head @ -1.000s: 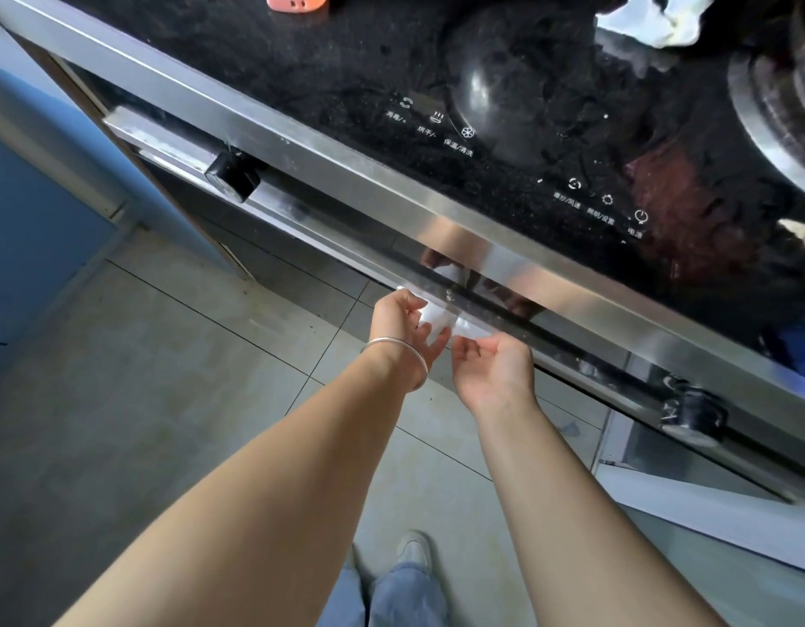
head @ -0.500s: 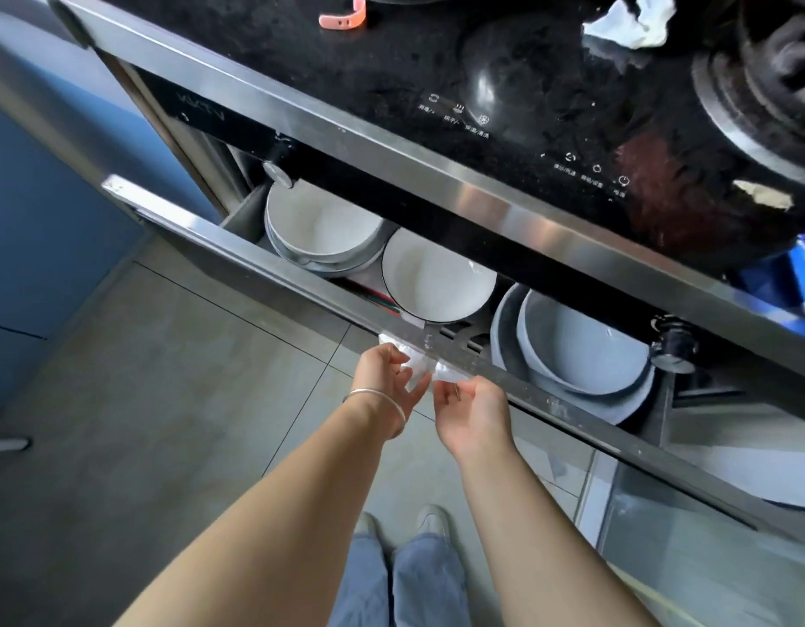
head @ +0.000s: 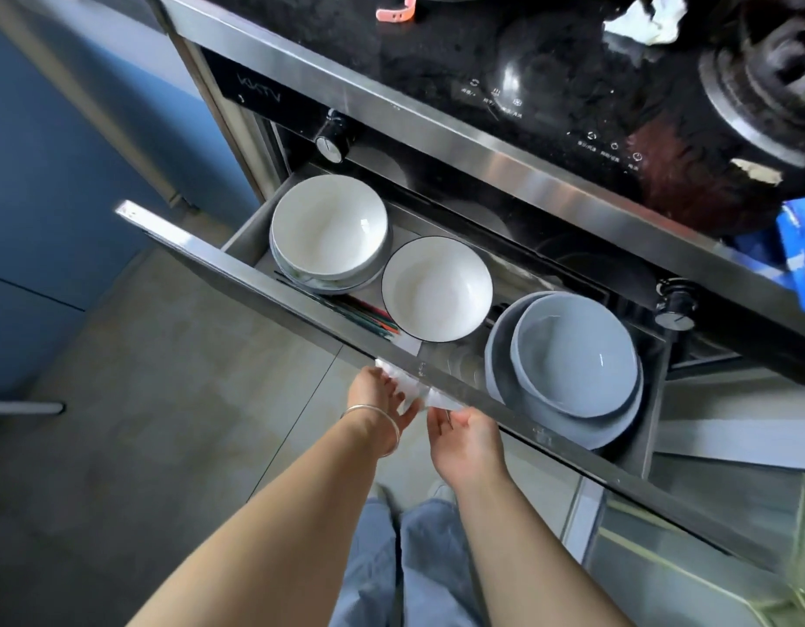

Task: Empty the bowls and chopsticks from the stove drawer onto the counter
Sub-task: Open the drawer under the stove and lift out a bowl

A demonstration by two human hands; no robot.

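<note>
Head view: black stovetop (head: 436, 61) above grey tiled floor (head: 165, 400).

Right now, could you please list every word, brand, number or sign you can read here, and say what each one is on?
"KKTV", roughly; faint grey letters on the black front panel of the stove, left of the knob. Not sure of every letter.
Small white symbols with Chinese captions on the glass stove top: too small to read.
A second row of them further right: also unreadable.
Bowls, drawer: no text visible.
</note>
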